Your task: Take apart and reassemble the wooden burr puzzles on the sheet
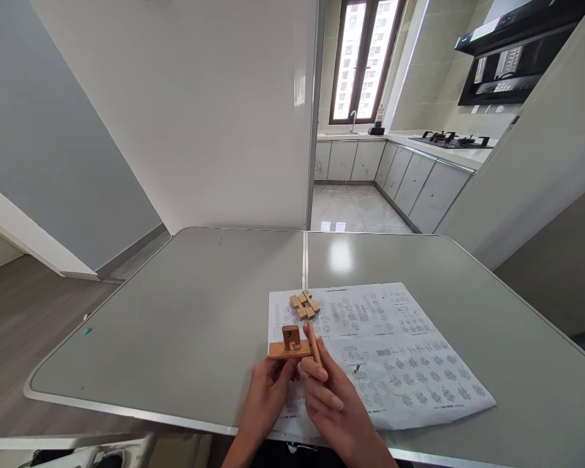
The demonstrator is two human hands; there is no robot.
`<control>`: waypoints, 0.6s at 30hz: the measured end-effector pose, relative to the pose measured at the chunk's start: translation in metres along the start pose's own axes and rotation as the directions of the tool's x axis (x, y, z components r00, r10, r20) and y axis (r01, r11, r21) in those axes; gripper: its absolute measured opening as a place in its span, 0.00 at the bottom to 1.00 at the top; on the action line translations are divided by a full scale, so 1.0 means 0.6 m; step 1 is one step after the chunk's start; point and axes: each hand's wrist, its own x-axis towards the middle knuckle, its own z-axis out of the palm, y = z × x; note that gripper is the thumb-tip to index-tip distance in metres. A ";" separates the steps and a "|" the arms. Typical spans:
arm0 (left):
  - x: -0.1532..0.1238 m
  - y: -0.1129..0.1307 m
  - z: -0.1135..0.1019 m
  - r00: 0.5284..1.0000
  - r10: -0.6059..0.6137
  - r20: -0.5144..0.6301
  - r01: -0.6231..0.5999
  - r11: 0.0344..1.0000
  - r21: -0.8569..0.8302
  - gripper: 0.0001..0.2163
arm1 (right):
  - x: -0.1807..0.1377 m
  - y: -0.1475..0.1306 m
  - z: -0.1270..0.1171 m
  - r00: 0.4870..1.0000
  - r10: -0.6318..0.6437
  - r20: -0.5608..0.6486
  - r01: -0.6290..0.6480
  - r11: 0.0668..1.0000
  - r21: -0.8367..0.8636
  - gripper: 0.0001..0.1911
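My left hand (268, 390) is closed on a flat wooden puzzle piece (280, 351) held level above a printed sheet. An upright wooden block (290, 335) with a dark mark on its face stands on that piece. Between the fingers and thumb of my right hand (334, 396) is a narrow wooden bar (314, 341), tilted and touching or very close to the flat piece's right end. Just beyond my hands, a small cluster of interlocked light wooden blocks (305, 305) rests on the printed sheet (394, 351). My fingers hide the underside of the held pieces.
The sheet, covered with small diagrams, lies on a grey table (190, 312) with a metal-trimmed edge and a centre seam. A small green bit (87, 331) is near the table's left edge. Beyond stand a white wall panel (214, 117) and a kitchen counter (394, 138).
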 end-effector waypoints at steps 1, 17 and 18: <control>-0.001 0.002 0.000 1.000 -0.008 0.009 0.008 1.000 0.009 0.20 | 0.000 -0.001 0.003 0.998 -0.040 -0.056 0.036 0.996 -0.080 0.16; -0.006 -0.004 -0.013 0.995 0.039 0.090 -0.023 0.985 -0.168 0.22 | -0.023 -0.036 -0.001 0.980 -0.186 -0.075 0.068 0.660 -0.748 0.43; -0.006 -0.006 -0.012 0.994 0.043 0.100 -0.026 0.985 -0.168 0.23 | -0.022 -0.036 -0.002 0.976 -0.203 -0.074 0.076 0.641 -0.764 0.42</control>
